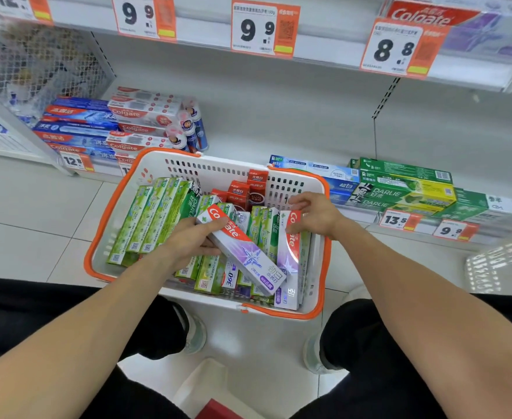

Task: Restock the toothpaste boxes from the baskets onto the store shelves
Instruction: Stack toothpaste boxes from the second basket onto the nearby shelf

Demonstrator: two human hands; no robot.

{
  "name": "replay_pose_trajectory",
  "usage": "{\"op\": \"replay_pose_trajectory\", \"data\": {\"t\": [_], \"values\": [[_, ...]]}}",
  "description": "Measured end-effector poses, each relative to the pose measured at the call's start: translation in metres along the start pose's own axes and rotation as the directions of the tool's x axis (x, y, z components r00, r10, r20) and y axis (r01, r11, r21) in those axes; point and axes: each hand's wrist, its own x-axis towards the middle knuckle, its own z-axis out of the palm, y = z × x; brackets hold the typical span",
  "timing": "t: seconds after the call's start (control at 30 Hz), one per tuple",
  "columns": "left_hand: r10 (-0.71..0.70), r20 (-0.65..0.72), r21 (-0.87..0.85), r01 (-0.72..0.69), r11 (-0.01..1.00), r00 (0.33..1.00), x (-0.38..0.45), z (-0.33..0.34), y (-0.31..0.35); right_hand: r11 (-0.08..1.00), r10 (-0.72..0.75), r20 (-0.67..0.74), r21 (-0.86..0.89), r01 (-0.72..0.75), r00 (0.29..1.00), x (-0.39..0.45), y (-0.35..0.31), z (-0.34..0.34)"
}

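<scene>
Two hands work in one white basket [285, 189] at centre. The left hand [192, 237] grips one purple Colgate box [245, 252], fingers curled round it. At three o'clock, the right hand [315, 214] pinches a second purple box [291, 261] standing in the basket.

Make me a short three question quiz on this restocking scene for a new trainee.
1. True or false: the left hand holds a purple Colgate box.
2. Which boxes fill the left side of the basket? A red, B green Darlie boxes, C blue.
3. What does the right hand grasp?

Key: 1 true. 2 B. 3 A second purple Colgate box, standing on edge in the basket.
</scene>
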Motion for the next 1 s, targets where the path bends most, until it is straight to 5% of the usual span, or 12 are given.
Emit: {"op": "replay_pose_trajectory", "data": {"t": [0.1,0.2,0.37,0.63,0.83,1.0], "values": [[-0.050,0.062,0.081,0.045,0.996,0.997,-0.005,0.000,0.013,0.993,0.111,0.014,0.047,-0.112,0.994,-0.004,0.013,0.009],[-0.075,0.125,0.185,0.051,0.982,0.989,-0.014,0.001,0.025,0.976,0.210,0.106,-0.082,-0.202,0.972,-0.013,0.014,0.025],[-0.018,0.096,0.214,-0.003,0.977,0.995,-0.033,0.004,0.038,0.945,0.320,-0.037,-0.061,-0.322,0.947,-0.026,0.008,0.036],[0.327,0.138,0.257,-0.353,0.900,0.935,-0.077,-0.015,0.144,0.960,-0.066,-0.298,0.243,0.143,0.952,-0.066,-0.116,-0.049],[0.473,0.179,0.140,-0.498,0.856,0.863,-0.101,-0.026,0.200,0.841,-0.353,-0.102,0.401,0.363,0.930,-0.106,-0.191,-0.109],[0.484,0.265,0.086,-0.521,0.849,0.834,-0.101,-0.023,0.215,0.836,-0.302,0.027,0.488,0.251,0.953,-0.094,-0.173,-0.088]]}}
